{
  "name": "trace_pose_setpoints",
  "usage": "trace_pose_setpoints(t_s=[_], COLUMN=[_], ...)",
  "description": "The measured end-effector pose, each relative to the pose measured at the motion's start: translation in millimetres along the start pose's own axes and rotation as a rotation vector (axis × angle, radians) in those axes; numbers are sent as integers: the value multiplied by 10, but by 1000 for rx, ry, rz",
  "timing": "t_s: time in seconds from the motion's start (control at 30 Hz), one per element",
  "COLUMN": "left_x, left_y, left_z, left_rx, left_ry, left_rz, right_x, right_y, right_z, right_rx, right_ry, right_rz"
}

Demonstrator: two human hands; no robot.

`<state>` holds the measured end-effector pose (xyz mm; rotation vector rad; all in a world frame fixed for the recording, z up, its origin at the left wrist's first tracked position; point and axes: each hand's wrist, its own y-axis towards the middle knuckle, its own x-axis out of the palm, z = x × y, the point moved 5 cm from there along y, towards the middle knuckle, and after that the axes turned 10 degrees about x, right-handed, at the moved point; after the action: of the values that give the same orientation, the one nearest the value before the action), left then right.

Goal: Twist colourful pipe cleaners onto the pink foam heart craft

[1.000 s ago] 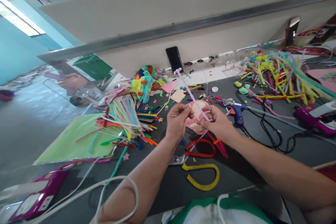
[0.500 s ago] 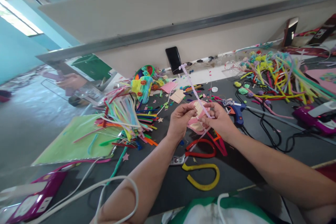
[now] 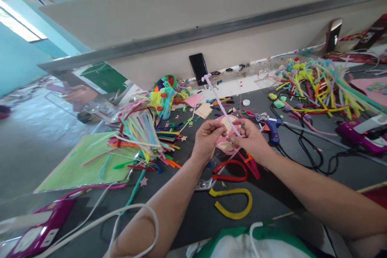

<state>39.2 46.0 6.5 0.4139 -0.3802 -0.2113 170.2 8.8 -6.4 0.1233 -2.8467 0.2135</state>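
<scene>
A long lilac pipe cleaner (image 3: 220,102) rises at a slant between my hands, with a small knotted tip at its far end. My right hand (image 3: 252,139) pinches its lower part between thumb and fingers. Just beside it, my left hand (image 3: 207,141) is closed in a pinch, and what lies between its fingertips is too small to make out. Under and behind both hands lies a round pink piece with cream panels (image 3: 226,146), partly hidden by the fingers. Nearer me are pliers with one red handle (image 3: 231,177) and one yellow handle (image 3: 248,199).
A blue glue gun (image 3: 273,129) with a black cord lies right of my hands. Bundles of pipe cleaners sit at left (image 3: 140,129) and right (image 3: 325,84). A phone (image 3: 198,68) leans on the partition. A white cable (image 3: 151,209) loops over my left forearm.
Almost nothing differs. The whole view has shifted slightly, and both hands keep nearly the same pinch around the lilac pipe cleaner.
</scene>
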Motion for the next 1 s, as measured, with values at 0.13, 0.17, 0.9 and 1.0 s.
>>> trace_pose_setpoints(t_s=[0.13,0.17,0.9,1.0], left_x=[4,3,-17,-20], left_y=[-3,-4,-49,-52], left_z=[0,-2,-125,-142], left_rx=[12,16,-77,-83], left_ry=[18,23,34,42], left_rz=[35,42,-42,-40], right_x=[3,4,-10,-11], right_y=[-4,-3,-3,4], right_z=[-4,-2,-40,-23], right_rx=[12,12,5,2], right_ry=[-14,-18,26,4], right_rz=[12,13,34,31])
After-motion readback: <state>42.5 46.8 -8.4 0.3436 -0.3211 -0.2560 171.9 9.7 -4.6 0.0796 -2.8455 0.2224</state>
